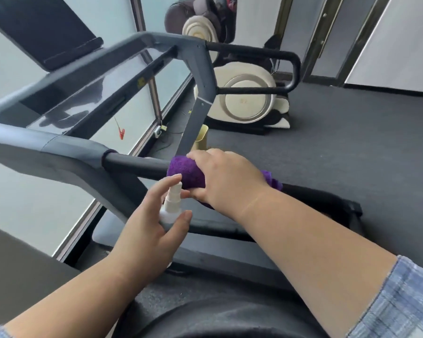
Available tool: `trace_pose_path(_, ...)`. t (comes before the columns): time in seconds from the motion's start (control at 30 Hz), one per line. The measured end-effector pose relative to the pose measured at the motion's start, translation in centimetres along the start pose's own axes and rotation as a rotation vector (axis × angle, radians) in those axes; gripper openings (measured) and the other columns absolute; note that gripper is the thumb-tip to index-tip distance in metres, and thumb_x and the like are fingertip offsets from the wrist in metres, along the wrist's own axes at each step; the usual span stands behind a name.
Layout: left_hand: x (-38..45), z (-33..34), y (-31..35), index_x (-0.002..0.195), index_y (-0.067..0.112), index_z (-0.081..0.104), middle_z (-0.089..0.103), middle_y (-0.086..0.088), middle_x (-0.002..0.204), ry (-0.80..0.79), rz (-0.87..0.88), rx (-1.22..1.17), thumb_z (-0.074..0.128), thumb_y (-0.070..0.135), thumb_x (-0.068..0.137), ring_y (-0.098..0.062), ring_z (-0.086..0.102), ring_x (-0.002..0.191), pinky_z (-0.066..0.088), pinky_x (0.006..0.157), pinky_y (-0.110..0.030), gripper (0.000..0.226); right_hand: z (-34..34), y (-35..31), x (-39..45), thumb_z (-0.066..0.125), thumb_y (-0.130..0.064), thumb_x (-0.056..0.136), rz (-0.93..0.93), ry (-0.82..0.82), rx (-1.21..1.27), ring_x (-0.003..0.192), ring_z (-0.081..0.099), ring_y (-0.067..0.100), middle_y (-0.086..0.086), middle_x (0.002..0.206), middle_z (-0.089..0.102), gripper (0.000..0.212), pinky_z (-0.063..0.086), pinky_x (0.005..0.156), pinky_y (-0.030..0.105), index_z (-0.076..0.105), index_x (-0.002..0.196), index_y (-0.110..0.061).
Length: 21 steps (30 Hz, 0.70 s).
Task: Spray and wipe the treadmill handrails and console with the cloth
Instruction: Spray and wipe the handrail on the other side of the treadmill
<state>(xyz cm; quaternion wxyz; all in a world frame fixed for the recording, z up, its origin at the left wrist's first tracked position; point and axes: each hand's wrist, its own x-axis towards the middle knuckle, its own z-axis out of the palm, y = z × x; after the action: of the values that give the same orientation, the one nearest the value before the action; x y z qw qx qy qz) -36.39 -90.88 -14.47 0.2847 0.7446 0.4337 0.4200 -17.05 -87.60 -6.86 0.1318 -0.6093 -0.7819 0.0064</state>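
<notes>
A purple cloth [186, 170] is wrapped around the near black handrail [134, 163] of the treadmill. My right hand [226, 176] grips the cloth and the rail from above. Just below it, my left hand [148, 223] holds a small white spray bottle [172, 203] upright, fingers curled round its body and the index finger raised beside the nozzle. The glossy console [83, 93] and its dark screen [42, 28] lie at the upper left. The far handrail [266, 53] loops at the upper right.
A cream and black exercise machine [247, 98] stands behind the treadmill on the grey floor [352, 142]. A yellow cup-like container [200, 137] sits by the treadmill upright. Frosted windows [15, 191] run along the left. A red safety clip [121, 134] hangs under the console.
</notes>
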Motion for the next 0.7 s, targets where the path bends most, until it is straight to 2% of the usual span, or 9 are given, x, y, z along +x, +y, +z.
trace_pose_path(0.1,0.8,1.8,1.0,0.141,0.056,0.037,0.065,0.019,0.119,-0.07,0.034,-0.007,0.06,0.053,0.086,-0.007,0.067,0.085,0.049,0.067,-0.029,0.06,-0.5,2.6,-2.6,0.067,-0.07,0.078,0.072,0.044,0.01,0.103,0.059,0.022,-0.005,0.114,0.062,0.066,0.052,0.085,0.04,0.049,0.131,-0.035)
trace_pose_path(0.17,1.1,2.8,1.9,0.139,0.059,0.036,0.064,0.025,0.12,-0.113,0.07,-0.012,0.059,0.052,0.086,0.001,0.065,0.077,0.046,0.062,-0.021,0.058,-0.8,4.3,-4.5,0.069,-0.072,0.075,0.119,0.086,0.011,0.103,0.059,0.022,-0.006,0.115,0.063,0.07,0.051,0.087,0.04,0.05,0.132,-0.035)
trace_pose_path(0.33,1.0,5.1,3.3,0.136,0.061,0.036,0.064,0.026,0.121,-0.2,0.081,-0.056,0.057,0.055,0.083,-0.008,0.056,0.052,0.046,0.052,-0.015,0.058,-1.2,8.3,-9.4,0.07,-0.071,0.069,0.208,0.216,-0.033,0.106,0.061,0.024,-0.006,0.119,0.066,0.074,0.051,0.091,0.043,0.055,0.13,-0.032)
trace_pose_path(0.4,0.9,5.7,3.7,0.136,0.062,0.035,0.064,0.028,0.12,-0.215,0.085,-0.053,0.057,0.056,0.082,-0.007,0.056,0.052,0.046,0.052,-0.015,0.058,-1.1,9.8,-11.2,0.07,-0.07,0.068,0.236,0.271,-0.04,0.108,0.061,0.025,-0.005,0.121,0.066,0.076,0.05,0.095,0.044,0.056,0.131,-0.03)
trace_pose_path(0.47,0.9,5.9,4.0,0.137,0.062,0.034,0.064,0.028,0.12,-0.219,0.091,-0.043,0.057,0.057,0.082,-0.009,0.059,0.055,0.048,0.054,-0.021,0.059,-0.7,11.5,-13.0,0.068,-0.07,0.067,0.267,0.343,-0.007,0.111,0.059,0.022,-0.007,0.124,0.064,0.076,0.047,0.098,0.044,0.056,0.131,-0.03)
trace_pose_path(0.5,0.9,5.9,4.0,0.137,0.061,0.034,0.064,0.028,0.121,-0.217,0.092,-0.039,0.057,0.057,0.082,-0.012,0.061,0.056,0.05,0.054,-0.025,0.059,-0.4,12.4,-13.9,0.07,-0.068,0.067,0.274,0.385,0.044,0.113,0.057,0.02,-0.008,0.126,0.062,0.076,0.044,0.101,0.04,0.055,0.132,-0.031)
trace_pose_path(0.57,0.8,5.8,4.0,0.138,0.06,0.035,0.064,0.026,0.122,-0.207,0.092,-0.043,0.057,0.056,0.083,-0.014,0.06,0.053,0.05,0.051,-0.027,0.059,0.5,14.0,-15.7,0.077,-0.059,0.069,0.288,0.474,0.193,0.117,0.05,0.009,-0.017,0.13,0.054,0.074,0.035,0.107,0.023,0.053,0.134,-0.032)
trace_pose_path(0.63,0.6,5.4,3.8,0.138,0.059,0.036,0.064,0.024,0.122,-0.195,0.091,-0.045,0.058,0.055,0.083,-0.016,0.06,0.051,0.051,0.048,-0.026,0.059,1.6,14.9,-17.4,0.084,-0.045,0.069,0.39,0.537,0.374,0.119,0.047,-0.003,-0.031,0.127,0.048,0.071,0.029,0.103,0.008,0.051,0.132,-0.044)
trace_pose_path(0.7,0.4,4.9,3.5,0.139,0.058,0.036,0.064,0.024,0.122,-0.186,0.076,-0.04,0.058,0.055,0.084,-0.019,0.062,0.054,0.052,0.048,-0.024,0.06,2.4,15.2,-18.9,0.087,-0.035,0.069,0.524,0.569,0.54,0.118,0.049,-0.011,-0.032,0.125,0.052,0.072,0.033,0.098,0.007,0.049,0.125,-0.058)
